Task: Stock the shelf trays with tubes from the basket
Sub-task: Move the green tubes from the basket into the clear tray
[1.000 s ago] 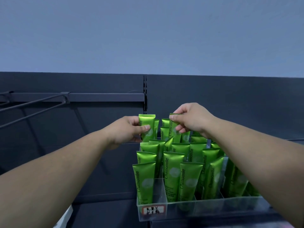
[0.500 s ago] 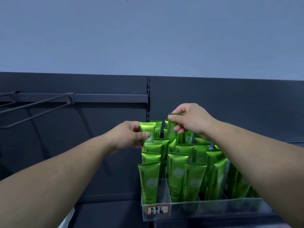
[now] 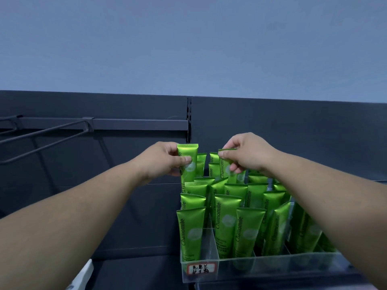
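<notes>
Left hand [image 3: 165,161] pinches a green tube [image 3: 187,162] upright; right hand [image 3: 247,155] pinches another tube [image 3: 225,164] above the clear tray [image 3: 272,266].

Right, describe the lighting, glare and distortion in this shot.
Head view: dim, bluish light; sheen on the green Chamomile tubes; faint reflections on the front wall of the clear tray; wide-angle lens stretches both forearms toward the corners; handwriting on the tray label too soft to read.
</notes>
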`<act>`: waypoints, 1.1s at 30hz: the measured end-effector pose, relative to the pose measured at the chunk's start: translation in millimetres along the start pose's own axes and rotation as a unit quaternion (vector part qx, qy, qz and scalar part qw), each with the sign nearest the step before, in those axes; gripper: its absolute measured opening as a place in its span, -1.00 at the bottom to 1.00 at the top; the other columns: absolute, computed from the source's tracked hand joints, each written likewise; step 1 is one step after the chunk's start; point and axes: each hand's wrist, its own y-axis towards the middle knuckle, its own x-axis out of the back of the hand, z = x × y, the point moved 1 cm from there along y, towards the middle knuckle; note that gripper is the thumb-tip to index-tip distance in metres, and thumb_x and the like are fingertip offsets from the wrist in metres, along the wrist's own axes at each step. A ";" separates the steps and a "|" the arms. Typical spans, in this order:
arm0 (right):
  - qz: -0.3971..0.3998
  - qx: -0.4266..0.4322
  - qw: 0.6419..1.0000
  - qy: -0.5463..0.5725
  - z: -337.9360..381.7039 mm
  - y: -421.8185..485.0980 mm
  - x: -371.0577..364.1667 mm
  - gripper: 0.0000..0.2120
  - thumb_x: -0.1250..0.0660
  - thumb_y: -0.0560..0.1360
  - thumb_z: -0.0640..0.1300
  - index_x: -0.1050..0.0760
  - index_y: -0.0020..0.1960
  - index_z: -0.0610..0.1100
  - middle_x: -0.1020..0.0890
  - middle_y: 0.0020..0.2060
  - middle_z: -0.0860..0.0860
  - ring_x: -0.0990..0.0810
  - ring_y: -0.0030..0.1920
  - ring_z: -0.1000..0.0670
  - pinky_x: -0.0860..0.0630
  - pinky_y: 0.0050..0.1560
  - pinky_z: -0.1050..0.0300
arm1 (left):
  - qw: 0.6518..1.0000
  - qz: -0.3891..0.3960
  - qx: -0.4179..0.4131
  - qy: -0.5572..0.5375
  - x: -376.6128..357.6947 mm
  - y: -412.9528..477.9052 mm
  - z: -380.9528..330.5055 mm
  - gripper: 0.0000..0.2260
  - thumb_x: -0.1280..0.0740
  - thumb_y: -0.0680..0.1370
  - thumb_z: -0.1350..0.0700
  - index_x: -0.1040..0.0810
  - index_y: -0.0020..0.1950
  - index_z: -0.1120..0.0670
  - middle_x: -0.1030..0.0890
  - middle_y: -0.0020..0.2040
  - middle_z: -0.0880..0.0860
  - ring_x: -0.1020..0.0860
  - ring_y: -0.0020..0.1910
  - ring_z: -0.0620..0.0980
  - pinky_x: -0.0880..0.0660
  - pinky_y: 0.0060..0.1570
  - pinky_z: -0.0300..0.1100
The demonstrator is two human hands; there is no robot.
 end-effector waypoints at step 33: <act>0.170 0.139 0.897 -0.385 22.4 -11.2 -4.9 -0.94 -0.48 0.43 -0.04 -0.60 -0.17 0.08 -0.62 -0.25 0.17 -0.48 -0.44 0.29 -0.34 -0.36 0.39 | 0.998 -0.039 -0.031 -0.033 -9.5 1.6 -1.8 -0.91 -0.31 0.57 0.17 -0.59 0.02 0.12 -0.69 -0.14 0.00 -0.65 -0.26 -0.18 -0.51 -0.32 -0.38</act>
